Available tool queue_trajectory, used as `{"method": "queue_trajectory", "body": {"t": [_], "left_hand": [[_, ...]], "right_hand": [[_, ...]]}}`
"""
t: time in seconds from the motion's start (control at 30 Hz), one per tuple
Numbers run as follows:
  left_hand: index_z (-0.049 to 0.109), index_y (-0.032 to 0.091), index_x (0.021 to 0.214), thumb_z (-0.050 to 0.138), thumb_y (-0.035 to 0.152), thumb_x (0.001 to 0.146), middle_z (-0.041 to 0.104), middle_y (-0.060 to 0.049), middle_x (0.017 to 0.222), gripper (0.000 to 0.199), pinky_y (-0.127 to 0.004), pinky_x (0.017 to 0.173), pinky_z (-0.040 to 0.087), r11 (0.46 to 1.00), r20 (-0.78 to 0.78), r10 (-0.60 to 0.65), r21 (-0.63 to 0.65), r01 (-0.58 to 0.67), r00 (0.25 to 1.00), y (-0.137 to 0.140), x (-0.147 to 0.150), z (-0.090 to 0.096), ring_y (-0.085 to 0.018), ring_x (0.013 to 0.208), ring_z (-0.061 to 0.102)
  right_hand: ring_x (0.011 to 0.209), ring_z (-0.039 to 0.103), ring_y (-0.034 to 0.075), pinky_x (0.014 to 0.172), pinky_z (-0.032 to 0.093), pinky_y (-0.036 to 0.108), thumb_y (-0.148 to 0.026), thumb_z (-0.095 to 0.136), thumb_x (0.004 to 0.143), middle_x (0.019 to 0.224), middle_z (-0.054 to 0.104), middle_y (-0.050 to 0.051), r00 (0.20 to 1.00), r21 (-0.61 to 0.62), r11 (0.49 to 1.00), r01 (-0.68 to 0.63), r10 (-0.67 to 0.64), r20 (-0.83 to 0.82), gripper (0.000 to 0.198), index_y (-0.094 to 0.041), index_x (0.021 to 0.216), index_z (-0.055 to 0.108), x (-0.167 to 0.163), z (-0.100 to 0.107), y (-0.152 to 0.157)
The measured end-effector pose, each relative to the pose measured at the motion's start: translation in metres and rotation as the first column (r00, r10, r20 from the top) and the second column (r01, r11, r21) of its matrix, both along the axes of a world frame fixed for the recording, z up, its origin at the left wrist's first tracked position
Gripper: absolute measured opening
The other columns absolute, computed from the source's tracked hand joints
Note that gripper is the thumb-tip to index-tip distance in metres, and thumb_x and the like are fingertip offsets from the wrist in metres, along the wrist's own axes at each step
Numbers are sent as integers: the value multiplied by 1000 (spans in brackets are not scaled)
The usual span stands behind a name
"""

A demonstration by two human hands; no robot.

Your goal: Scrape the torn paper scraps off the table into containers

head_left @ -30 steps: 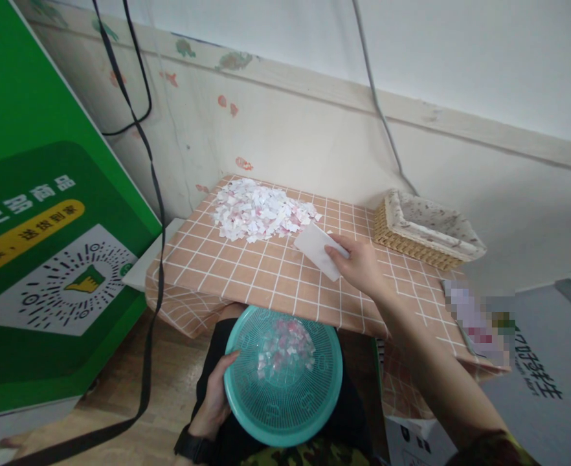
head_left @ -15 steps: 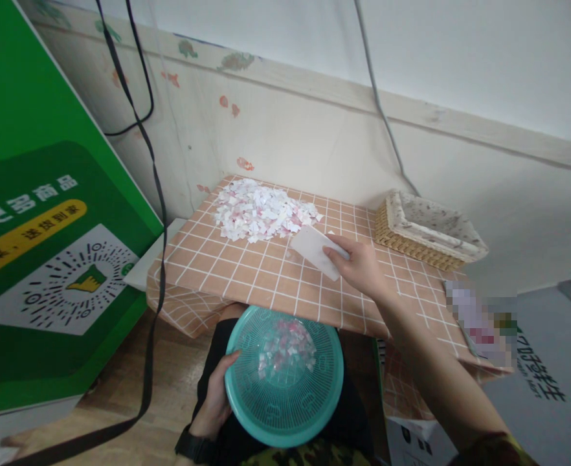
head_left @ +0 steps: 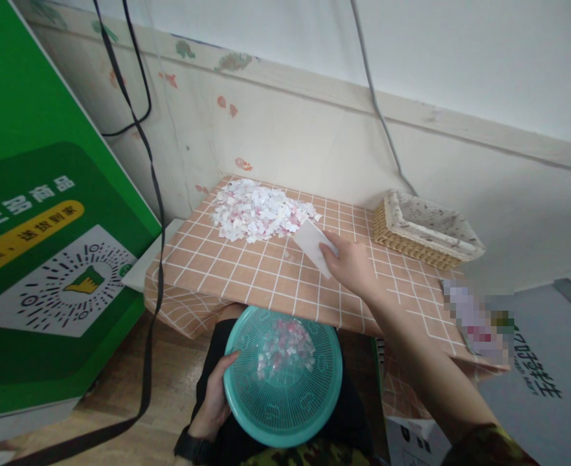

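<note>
My left hand (head_left: 216,391) grips the left rim of a teal plastic colander (head_left: 285,414), its thumb over the edge. The colander rests at my lap, just below the table's front edge. Small paper scraps (head_left: 288,349), white and pink, lie in its bottom. Over the table my right hand (head_left: 351,262) is closed on a flat white card (head_left: 316,246), which is held at a slant. Just beyond the card's far corner is a heap of cut paper pieces (head_left: 261,210), mostly white with some pink.
A brown checked cloth (head_left: 237,265) covers the table. At its back right stands a lined wicker basket (head_left: 421,236). A green printed panel (head_left: 33,194) rises on the left, with a black strap (head_left: 152,259) hanging before it. A grey box (head_left: 533,349) is on the right.
My right hand has shifted slightly left with the white card, which is turned a little more steeply. My left hand still holds the colander in the same place.
</note>
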State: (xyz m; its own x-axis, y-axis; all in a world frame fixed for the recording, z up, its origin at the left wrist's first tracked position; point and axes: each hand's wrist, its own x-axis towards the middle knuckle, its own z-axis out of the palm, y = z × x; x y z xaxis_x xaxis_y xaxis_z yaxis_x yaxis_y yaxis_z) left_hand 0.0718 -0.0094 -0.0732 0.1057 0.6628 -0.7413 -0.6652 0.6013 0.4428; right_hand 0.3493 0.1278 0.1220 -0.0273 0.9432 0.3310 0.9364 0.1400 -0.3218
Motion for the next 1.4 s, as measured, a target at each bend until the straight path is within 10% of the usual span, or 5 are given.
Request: {"method": "queue_trajectory", "body": {"t": [0.3,0.93,1.4], "left_hand": [[76,10,71,80,27,62,75,-10,68,20,-34,65,56,999,59,-32,17,31,998,-1,-2,-3,-23,59,68],[76,11,68,82,28,59,74,-8,65,20,-33,61,56,1000,39,-18,21,17,999,0,-1,-2,-21,57,66],[76,11,68,85,28,57,74,-7,64,23,-32,60,56,1000,53,-3,30,1,999,0,-2,-6,-20,56,65]], "right_hand": [[78,70,29,70,50,38,-35,47,90,94,76,13,978,50,978,205,-202,-60,43,-16,122,68,21,-15,-9],[80,69,28,68,48,35,-33,46,88,96,76,11,955,61,980,188,-168,-244,43,-17,118,71,5,-28,16],[75,68,28,68,46,34,-32,50,83,84,76,9,929,67,944,323,-302,-215,38,-17,106,76,19,-1,-2]]}}
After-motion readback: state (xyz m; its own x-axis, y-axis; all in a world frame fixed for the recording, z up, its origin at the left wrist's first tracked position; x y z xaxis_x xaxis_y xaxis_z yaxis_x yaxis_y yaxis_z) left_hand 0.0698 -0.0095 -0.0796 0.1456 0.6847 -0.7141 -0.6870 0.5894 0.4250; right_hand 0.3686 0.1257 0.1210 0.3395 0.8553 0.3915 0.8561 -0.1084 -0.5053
